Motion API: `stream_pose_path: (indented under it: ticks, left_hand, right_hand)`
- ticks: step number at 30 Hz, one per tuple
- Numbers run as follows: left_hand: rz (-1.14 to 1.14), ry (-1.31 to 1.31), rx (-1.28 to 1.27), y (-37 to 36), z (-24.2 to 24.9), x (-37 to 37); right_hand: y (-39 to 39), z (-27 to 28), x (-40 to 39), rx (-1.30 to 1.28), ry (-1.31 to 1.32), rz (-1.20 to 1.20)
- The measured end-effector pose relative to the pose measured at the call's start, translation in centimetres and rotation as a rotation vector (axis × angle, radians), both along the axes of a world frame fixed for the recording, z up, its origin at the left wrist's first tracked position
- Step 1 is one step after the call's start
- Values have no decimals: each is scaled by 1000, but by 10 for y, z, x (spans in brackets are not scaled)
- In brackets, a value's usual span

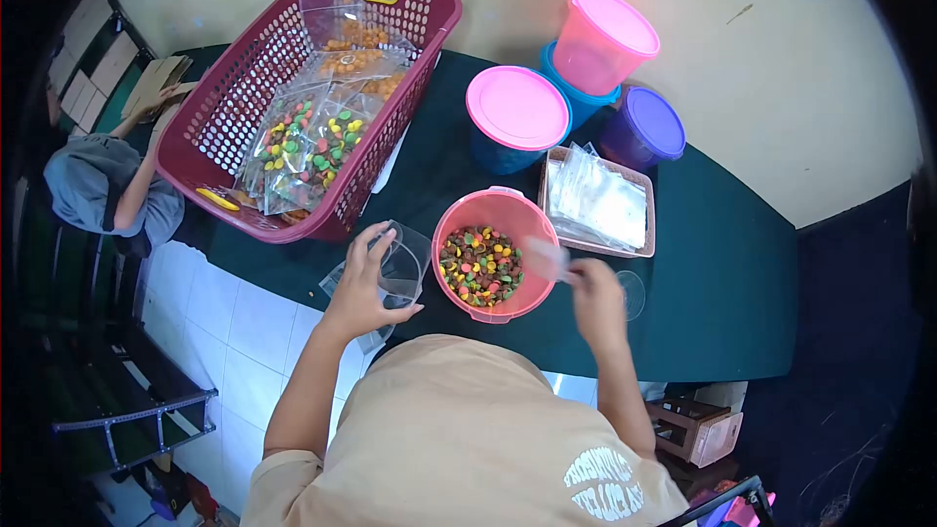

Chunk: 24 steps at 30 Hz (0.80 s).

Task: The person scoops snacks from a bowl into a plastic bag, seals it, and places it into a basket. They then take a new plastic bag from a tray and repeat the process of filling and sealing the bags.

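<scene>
My left hand (359, 285) is closed around a clear round plastic container (402, 271), thumb at its near side and fingers over its far rim. Clear plastic bags lie partly under that hand at the table's edge. In my right hand (597, 301) is a clear scoop (547, 260), smeared by motion over the right side of a pink tub (539, 295). Small round candies (480, 267) in brown, yellow, green and pink cover the tub's bottom. A clear round lid (633, 295) lies just right of my right hand.
A maroon basket (363, 161) at the left holds filled clear bags (317, 141). Behind the tub stand lidded containers, one pink-lidded (518, 107), one purple (652, 123), and a pink one (607, 39) stacked on blue. A small tray (625, 252) holds flat clear bags. Another person (115, 185) sits at left.
</scene>
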<state>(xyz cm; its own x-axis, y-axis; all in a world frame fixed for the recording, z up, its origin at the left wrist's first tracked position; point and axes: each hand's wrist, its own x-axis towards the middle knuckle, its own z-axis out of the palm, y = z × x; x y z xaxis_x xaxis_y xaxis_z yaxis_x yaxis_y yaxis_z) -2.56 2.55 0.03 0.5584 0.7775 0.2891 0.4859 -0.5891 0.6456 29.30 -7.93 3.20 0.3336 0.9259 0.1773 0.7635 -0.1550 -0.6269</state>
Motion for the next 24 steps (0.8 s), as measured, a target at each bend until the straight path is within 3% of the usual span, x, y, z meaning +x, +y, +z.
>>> stream_pose_path:
  ticks: [1, 3, 7, 9, 13, 14, 18, 24]
  left_hand:
    - [-4, 2, -23, -2, 1, 2]
    - [-1, 0, -41, -5, 2, 5]
    - [-6, 9, -40, -6, 3, 7]
    - [-8, 10, -81, -7, 2, 6]
    - [13, 35, -147, -6, -1, 1]
    - [13, 33, -149, -7, -2, 0]
    - [-11, 70, -127, -6, -5, 5]
    - [-56, 81, -141, -1, -6, 11]
  right_hand:
    - [16, -6, -15, -58, 34, 116]
    - [53, -35, -34, -194, -141, 290]
    - [104, -82, -35, -240, -315, 362]
    - [111, -91, -28, -383, -257, 383]
    - [114, -113, -12, -598, -442, 435]
    - [111, -111, -15, -532, -525, 516]
    - [120, -130, -23, -529, -391, 505]
    - [140, -139, -28, -751, -272, 777]
